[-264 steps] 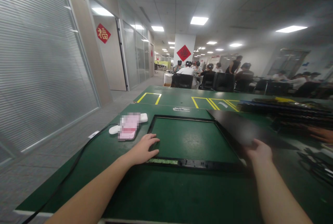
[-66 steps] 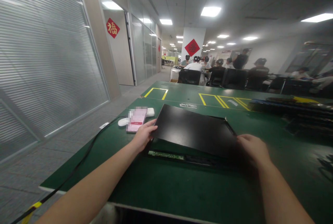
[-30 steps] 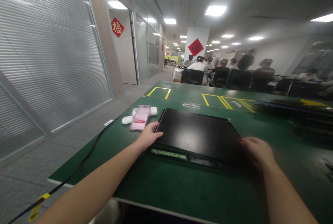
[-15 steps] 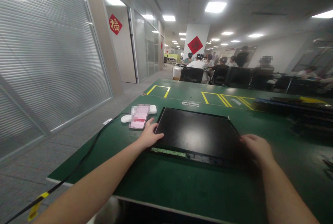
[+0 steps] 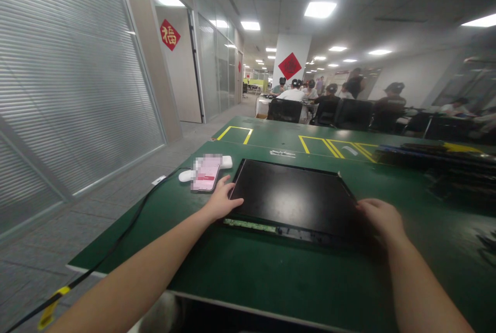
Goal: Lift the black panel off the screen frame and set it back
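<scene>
A black flat panel lies inside a black frame on the green table. My left hand rests on the panel's near left corner, fingers stretched flat over its edge. My right hand lies on the near right corner with fingers curled down over the edge. A strip of green circuit board shows along the frame's near side.
A phone lies on a white charger left of the panel, with a black cable trailing off the table. Stacked dark panels sit at the right. Yellow tape marks the far table. Several people sit at desks behind.
The panel, first held off to the right, was brought over the frame and lowered flat into it. In the last second both hands stay at its near corners.
</scene>
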A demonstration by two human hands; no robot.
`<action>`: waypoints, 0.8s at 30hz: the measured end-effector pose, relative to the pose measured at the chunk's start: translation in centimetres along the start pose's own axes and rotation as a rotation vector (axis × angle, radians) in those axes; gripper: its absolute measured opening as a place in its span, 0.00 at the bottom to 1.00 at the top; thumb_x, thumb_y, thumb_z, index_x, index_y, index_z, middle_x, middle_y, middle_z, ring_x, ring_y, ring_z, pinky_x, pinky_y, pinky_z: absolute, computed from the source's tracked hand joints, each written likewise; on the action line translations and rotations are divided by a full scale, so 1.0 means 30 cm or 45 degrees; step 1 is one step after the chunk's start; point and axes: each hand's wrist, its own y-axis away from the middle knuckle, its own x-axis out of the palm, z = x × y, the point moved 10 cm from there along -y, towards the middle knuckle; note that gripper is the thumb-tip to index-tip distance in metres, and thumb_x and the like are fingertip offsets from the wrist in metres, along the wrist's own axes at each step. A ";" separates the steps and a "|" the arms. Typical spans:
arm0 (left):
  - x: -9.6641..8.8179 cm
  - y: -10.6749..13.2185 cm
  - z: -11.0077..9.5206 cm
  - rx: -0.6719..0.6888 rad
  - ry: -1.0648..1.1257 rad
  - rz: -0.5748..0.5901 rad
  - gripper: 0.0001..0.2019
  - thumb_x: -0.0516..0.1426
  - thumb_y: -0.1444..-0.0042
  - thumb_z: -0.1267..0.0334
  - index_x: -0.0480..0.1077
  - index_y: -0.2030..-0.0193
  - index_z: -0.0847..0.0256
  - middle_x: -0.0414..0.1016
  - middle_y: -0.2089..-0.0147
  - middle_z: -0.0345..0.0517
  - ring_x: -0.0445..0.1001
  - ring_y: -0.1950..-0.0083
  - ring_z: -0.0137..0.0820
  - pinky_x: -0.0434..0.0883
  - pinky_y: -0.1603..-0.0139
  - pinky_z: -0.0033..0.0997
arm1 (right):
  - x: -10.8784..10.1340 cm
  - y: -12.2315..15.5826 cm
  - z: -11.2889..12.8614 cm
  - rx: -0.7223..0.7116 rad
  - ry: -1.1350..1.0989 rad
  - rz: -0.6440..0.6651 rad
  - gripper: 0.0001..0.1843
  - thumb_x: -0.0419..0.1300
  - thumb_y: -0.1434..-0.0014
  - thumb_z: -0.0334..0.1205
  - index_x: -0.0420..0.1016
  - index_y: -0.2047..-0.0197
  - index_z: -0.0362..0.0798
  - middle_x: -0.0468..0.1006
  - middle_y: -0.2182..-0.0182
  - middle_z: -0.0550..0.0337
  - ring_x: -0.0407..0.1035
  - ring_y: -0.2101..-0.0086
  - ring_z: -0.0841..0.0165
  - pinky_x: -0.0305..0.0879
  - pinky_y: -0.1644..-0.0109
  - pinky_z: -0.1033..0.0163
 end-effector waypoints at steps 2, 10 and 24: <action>-0.001 0.001 0.001 -0.012 0.017 -0.003 0.23 0.69 0.62 0.62 0.76 0.56 0.62 0.55 0.29 0.59 0.53 0.27 0.55 0.54 0.28 0.47 | 0.002 0.002 0.000 0.007 0.002 0.010 0.13 0.59 0.52 0.45 0.81 0.67 0.51 0.82 0.69 0.54 0.73 0.65 0.58 0.65 0.62 0.57; 0.000 -0.002 0.015 -0.039 0.055 -0.005 0.23 0.69 0.63 0.63 0.76 0.56 0.61 0.56 0.29 0.57 0.55 0.28 0.53 0.56 0.29 0.45 | 0.003 -0.010 -0.006 -0.022 0.006 -0.007 0.14 0.58 0.52 0.46 0.82 0.68 0.50 0.83 0.68 0.53 0.73 0.65 0.58 0.65 0.63 0.57; 0.021 0.003 -0.003 -0.045 -0.263 0.059 0.28 0.65 0.57 0.60 0.73 0.47 0.66 0.55 0.29 0.62 0.58 0.28 0.51 0.56 0.28 0.45 | 0.000 -0.003 0.002 0.010 0.057 0.012 0.13 0.59 0.50 0.46 0.82 0.67 0.50 0.82 0.69 0.53 0.73 0.66 0.58 0.63 0.63 0.58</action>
